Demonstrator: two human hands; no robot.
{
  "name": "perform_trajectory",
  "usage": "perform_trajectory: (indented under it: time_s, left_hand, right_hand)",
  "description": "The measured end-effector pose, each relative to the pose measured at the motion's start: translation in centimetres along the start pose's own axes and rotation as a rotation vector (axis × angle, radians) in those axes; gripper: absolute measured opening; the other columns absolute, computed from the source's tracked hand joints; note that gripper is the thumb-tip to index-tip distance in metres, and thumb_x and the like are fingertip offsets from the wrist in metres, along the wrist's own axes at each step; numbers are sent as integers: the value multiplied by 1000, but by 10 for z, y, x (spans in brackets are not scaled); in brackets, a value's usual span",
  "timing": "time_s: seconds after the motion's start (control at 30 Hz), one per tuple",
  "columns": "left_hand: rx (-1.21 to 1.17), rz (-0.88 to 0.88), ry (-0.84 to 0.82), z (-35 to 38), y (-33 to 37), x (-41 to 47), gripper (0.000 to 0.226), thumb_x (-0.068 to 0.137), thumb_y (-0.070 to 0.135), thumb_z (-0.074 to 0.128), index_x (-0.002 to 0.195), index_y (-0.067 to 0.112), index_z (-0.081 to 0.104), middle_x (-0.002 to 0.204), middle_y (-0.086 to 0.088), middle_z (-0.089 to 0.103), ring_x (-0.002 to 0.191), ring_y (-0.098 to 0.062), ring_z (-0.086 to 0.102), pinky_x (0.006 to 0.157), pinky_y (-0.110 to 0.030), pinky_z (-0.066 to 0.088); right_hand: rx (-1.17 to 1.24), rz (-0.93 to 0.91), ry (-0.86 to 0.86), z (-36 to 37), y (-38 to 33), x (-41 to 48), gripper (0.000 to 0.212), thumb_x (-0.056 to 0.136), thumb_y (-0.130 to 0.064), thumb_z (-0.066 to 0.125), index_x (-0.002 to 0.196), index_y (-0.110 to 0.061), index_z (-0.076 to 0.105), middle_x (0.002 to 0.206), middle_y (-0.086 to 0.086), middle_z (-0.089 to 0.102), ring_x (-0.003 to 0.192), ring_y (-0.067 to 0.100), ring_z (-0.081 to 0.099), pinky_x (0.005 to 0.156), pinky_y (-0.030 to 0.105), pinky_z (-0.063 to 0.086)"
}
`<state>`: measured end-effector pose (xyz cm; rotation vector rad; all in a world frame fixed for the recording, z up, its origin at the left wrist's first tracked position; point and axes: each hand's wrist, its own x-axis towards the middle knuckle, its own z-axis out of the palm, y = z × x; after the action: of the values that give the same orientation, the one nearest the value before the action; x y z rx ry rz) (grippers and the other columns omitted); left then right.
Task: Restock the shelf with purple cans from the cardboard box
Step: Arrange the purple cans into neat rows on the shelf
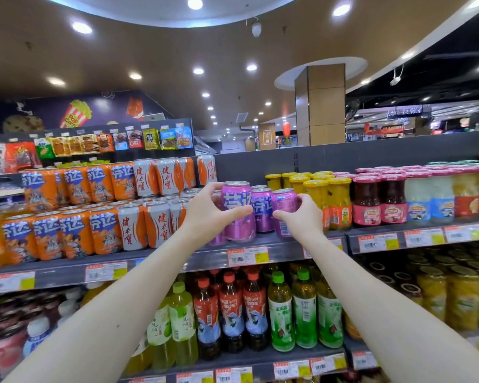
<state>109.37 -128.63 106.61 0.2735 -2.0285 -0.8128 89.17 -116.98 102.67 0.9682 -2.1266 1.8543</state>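
- Grey shelf (pixel 285 251): three purple cans (pixel 262 210) stand side by side near its front.
- Left hand (pixel 205 210) grips the leftmost can (pixel 239 222); right hand (pixel 299 217) grips the rightmost can (pixel 284 203).
- Orange cans (pixel 75 233) left, yellow jars (pixel 338 200) right.

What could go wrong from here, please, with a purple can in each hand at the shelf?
1. The left can, gripped by the left hand, looks close to the shelf edge; released early, it might tip off.
2. The right can, in the right hand, sits tight between the middle can and a jar; pushing could knock either.
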Motion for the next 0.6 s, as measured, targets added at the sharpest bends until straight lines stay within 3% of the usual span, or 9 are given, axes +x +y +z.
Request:
perform_trajectory:
  time_s: [0.1,0.2,0.37,0.6]
  left_hand:
    - [-9,-3,6,2,0,2,63,66,57,92,116,39,58,99,13,78,89,-1,75,72,-23,62]
    - [-23,6,8,4,2,3,66,65,57,92,119,35,60,101,12,78,90,-2,75,73,-24,63]
    - [-38,7,-13,6,3,4,69,66,56,92,122,31,60,103,9,78,93,-5,75,79,-32,64]
    - [-46,13,3,7,6,6,66,67,53,93,121,31,61,101,9,78,90,-4,74,72,-23,63]
  right_hand:
    - [-9,-4,3,-2,-1,-2,70,75,-35,89,131,-16,52,128,5,64,112,19,63,64,16,48]
    - [-2,7,-17,-2,0,-4,71,74,-38,89,130,-18,51,128,4,64,114,20,64,81,32,59]
    - [37,7,-47,-1,1,-7,73,74,-40,89,132,-20,50,128,2,63,114,18,62,81,32,59]
    - [89,3,-116,4,0,-6,73,76,-37,88,136,-21,50,128,0,63,107,12,62,80,32,61]
